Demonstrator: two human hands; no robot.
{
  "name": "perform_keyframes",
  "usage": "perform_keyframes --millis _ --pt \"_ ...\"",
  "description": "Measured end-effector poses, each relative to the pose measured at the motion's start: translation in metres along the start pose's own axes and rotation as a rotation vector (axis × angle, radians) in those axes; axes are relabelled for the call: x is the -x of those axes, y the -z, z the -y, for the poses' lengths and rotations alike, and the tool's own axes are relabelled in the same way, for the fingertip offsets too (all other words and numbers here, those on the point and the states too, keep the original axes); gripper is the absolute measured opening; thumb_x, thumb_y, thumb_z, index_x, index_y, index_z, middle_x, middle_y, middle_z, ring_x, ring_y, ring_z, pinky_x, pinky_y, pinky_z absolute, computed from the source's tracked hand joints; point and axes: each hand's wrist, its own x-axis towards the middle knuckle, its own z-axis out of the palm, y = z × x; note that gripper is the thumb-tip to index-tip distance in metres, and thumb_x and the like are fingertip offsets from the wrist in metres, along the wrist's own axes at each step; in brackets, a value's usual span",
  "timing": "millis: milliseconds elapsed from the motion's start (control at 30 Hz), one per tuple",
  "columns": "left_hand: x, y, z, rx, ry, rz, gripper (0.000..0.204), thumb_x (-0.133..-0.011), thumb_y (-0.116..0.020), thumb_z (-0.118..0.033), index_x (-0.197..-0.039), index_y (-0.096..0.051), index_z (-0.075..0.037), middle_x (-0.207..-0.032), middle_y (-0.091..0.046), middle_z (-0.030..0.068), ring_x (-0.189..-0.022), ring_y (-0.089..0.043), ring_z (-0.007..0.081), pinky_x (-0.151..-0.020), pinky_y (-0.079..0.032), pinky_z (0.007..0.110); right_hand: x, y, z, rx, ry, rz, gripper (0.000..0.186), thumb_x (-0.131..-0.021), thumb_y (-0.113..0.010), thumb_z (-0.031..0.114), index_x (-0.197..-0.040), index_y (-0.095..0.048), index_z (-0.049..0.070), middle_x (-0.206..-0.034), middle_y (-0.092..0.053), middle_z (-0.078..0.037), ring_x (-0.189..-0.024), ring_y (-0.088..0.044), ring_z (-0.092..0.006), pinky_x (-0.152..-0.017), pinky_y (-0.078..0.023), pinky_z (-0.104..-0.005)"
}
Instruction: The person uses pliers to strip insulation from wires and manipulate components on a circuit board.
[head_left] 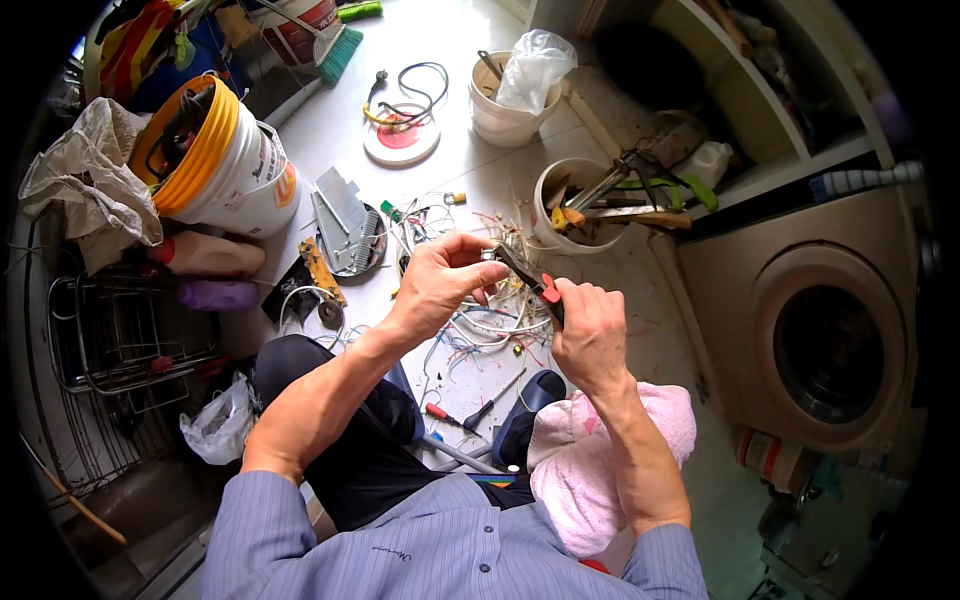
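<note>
My left hand (450, 280) pinches a small metallic piece (489, 256) between thumb and fingertips, at the middle of the view. My right hand (590, 330) grips dark pliers with red on the handles (550, 293), their jaws at that small piece. Beneath and around my hands lies a tangle of white and coloured wires (505, 320) on the tiled floor. Lower down are a red-handled screwdriver (437, 413) and a dark screwdriver (480, 415), beside a dark slipper (525, 425). A pink towel (655, 420) rests behind my right forearm.
Buckets (240, 190) (505, 120) stand left and behind, along with a tool-filled bucket (550, 195), metal plates (340, 225) and a brush (340, 55). A washing machine (730, 270) is at right, wire racks (100, 370) at left.
</note>
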Motion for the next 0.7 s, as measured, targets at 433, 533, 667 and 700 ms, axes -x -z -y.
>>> perform_keyframes --millis 433,533,667,700 --pt "0.009 0.015 -0.01 0.254 0.143 0.221 0.036 -0.101 -0.062 -0.016 -0.13 -0.06 0.004 -0.111 -0.071 0.0161 -0.091 -0.073 0.0204 -0.074 -0.062 0.03 -0.001 0.008 0.009 -1.282 -0.551 0.429 0.024 -0.1 -0.06 0.013 -0.119 -0.063 -0.001 -0.078 -0.062 -0.002 -0.069 -0.055 -0.0087 -0.063 -0.046 -0.0261" --pt "0.005 0.017 -0.006 0.441 0.174 0.273 0.039 -0.102 -0.06 -0.015 -0.135 -0.056 0.005 -0.118 -0.068 0.0191 -0.098 -0.072 0.0233 -0.078 -0.062 0.032 -0.005 0.009 0.005 -1.233 -0.512 0.388 0.025 -0.099 -0.06 0.012 -0.119 -0.063 -0.002 -0.079 -0.065 -0.003 -0.069 -0.058 -0.009 -0.063 -0.047 -0.0262" --pt "0.003 0.016 -0.001 0.498 0.186 0.259 0.038 -0.101 -0.06 -0.013 -0.135 -0.055 0.005 -0.121 -0.067 0.02 -0.099 -0.072 0.0253 -0.078 -0.063 0.034 -0.002 0.011 -0.007 -0.739 -0.247 0.231 0.031 -0.092 -0.064 0.007 -0.122 -0.063 0.0 -0.09 -0.071 -0.01 -0.076 -0.066 -0.0184 -0.07 -0.048 -0.033" --pt "0.002 0.015 0.002 0.493 0.183 0.246 0.038 -0.101 -0.06 -0.013 -0.134 -0.056 0.005 -0.12 -0.067 0.0198 -0.098 -0.073 0.0252 -0.078 -0.063 0.033 -0.002 0.012 -0.008 -0.541 -0.111 0.146 0.033 -0.09 -0.065 0.006 -0.122 -0.063 0.0 -0.092 -0.071 -0.011 -0.08 -0.066 -0.0213 -0.072 -0.047 -0.0345"
